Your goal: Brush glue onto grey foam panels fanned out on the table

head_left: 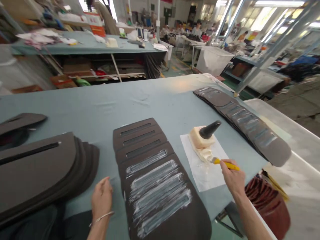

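Observation:
In my right hand (233, 176) is a small brush with a yellow handle (228, 164). Its tip touches a pale cream paste (206, 155) on a white sheet (207, 178). A cream block-shaped container (200, 137) with a black cone-shaped top (210, 129) stands on that sheet. My left hand (102, 195) rests on the table with its fingers curled, and whether anything is in them is hidden. Between my hands lie overlapping dark brown panels (150, 146) with long slots; white paste is smeared around the nearer slots.
A stack of dark slotted panels (45, 166) lies at the left. More overlapping panels with paste marks (240, 116) line the table's right side. Beyond the blue-green table (105, 103) stands another table (75, 46). Reddish-brown pieces (268, 206) hang low at the right, beside a metal post (265, 56).

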The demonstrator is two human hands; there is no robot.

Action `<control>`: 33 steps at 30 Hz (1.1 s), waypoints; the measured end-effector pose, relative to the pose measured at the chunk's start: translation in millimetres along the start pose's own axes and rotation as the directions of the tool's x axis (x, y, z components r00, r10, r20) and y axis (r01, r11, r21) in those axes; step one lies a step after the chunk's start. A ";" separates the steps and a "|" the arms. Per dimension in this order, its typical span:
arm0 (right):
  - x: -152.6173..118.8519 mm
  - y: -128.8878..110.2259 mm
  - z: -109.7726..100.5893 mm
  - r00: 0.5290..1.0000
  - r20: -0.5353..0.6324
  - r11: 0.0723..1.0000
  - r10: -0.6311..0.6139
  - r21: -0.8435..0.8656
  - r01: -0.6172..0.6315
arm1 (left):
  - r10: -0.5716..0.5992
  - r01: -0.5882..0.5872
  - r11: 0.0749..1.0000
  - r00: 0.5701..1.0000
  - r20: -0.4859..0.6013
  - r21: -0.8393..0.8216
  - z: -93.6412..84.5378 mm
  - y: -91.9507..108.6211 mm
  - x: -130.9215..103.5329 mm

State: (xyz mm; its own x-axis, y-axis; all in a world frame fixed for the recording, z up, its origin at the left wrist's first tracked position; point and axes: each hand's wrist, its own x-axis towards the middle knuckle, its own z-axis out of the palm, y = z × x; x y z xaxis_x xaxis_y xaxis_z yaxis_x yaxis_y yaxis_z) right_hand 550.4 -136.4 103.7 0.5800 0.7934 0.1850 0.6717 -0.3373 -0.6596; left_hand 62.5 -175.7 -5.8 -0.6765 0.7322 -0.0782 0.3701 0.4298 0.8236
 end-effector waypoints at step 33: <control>-100.0 -240.5 214.3 0.772 0.272 0.818 -0.574 0.213 0.534 | 0.493 -0.504 0.812 0.862 0.117 0.295 16.0 28.3 49.3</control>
State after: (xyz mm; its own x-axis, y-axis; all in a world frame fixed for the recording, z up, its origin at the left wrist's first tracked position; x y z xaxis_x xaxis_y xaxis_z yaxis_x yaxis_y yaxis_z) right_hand 232.1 -26.0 87.7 -0.0635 0.9442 0.3232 0.7612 0.2552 -0.5962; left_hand 49.8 -119.1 4.6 -0.3265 0.9048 0.2734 0.8292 0.1354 0.5423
